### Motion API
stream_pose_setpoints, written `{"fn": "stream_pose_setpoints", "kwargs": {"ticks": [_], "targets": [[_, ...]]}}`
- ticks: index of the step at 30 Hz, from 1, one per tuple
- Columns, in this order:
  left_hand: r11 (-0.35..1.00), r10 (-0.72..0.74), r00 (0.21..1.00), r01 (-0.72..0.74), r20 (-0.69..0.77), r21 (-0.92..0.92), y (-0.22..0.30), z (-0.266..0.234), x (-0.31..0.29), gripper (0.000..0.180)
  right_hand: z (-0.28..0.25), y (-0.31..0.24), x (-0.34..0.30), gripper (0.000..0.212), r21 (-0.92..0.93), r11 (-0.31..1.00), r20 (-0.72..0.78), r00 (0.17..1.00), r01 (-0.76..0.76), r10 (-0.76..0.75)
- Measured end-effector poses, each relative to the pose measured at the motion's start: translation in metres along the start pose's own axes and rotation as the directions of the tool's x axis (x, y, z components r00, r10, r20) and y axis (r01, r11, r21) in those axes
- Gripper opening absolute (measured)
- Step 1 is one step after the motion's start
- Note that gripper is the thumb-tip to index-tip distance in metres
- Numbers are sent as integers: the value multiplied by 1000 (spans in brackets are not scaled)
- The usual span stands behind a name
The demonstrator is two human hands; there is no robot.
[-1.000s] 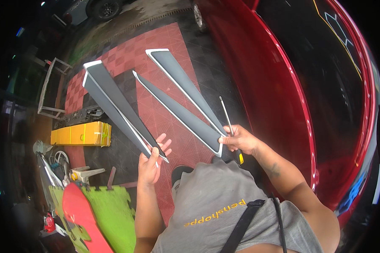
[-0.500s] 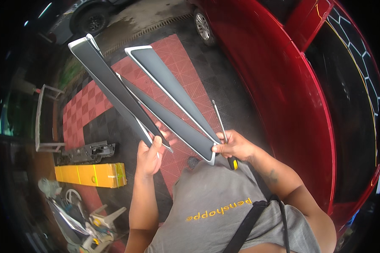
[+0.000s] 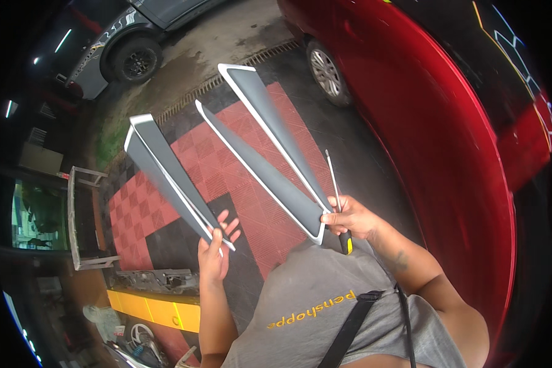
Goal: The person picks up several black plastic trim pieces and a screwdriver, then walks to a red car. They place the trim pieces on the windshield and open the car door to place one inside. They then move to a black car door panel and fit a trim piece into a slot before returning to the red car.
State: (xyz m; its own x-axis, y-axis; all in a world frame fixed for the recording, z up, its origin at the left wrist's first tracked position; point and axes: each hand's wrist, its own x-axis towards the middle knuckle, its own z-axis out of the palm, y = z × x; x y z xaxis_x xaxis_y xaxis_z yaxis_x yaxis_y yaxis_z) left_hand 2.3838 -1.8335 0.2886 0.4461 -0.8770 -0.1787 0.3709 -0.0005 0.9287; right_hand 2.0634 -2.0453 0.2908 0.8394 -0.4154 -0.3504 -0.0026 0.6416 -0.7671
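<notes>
My left hand (image 3: 212, 257) pinches the narrow lower ends of a pair of dark grey trim strips (image 3: 176, 161) with white edges; its other fingers stick out beyond them. Closed in my right hand (image 3: 357, 219) are two more tapered trim strips (image 3: 275, 126), fanned into a V, with the thumb pressing on their joined lower ends. That same hand also grips a screwdriver (image 3: 332, 173), its thin shaft pointing up and its black and yellow handle below the fingers. A gap separates the left pair from the right pair.
A red car (image 3: 405, 110) stands close on my right. Black and red floor tiles (image 3: 251, 236) lie below. At left are a metal frame (image 3: 75, 214), a dark plastic car part (image 3: 159, 281) and a long yellow box (image 3: 156, 310). A grey vehicle (image 3: 119, 37) stands farther off.
My left hand has turned its strips, lowering their far ends and showing more of both. The gap to the right pair is wider. The view has shifted, showing more of the grey vehicle.
</notes>
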Motion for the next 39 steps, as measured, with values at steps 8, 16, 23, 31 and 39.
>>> {"fn": "stream_pose_setpoints", "kwargs": {"ticks": [8, 16, 23, 31, 39], "targets": [[962, -254, 826, 268, -504, -46, 16, -120, 116, 42, -36, -175, 233, 14, 236, 971, 140, 990, -35, 2], [841, -540, 648, 401, -537, -362, -47, -234, 297, 27, -47, -282, 457, 18, 94, 995, 37, 999, 34, -37], [853, -522, 756, 466, -396, -235, 37, -337, 618, 26, -57, -377, 641, 19, -35, 984, -154, 972, 172, -175], [951, -303, 932, 310, -200, 5, 188, -319, 982, 24, -103, -470, 826, 13, 83, 976, -182, 966, 203, -186], [887, -448, 891, 431, -77, -168, 187, -363, 1175, 32, -207, -600, 1055, 23, 60, 968, -299, 929, 245, -216]]}}
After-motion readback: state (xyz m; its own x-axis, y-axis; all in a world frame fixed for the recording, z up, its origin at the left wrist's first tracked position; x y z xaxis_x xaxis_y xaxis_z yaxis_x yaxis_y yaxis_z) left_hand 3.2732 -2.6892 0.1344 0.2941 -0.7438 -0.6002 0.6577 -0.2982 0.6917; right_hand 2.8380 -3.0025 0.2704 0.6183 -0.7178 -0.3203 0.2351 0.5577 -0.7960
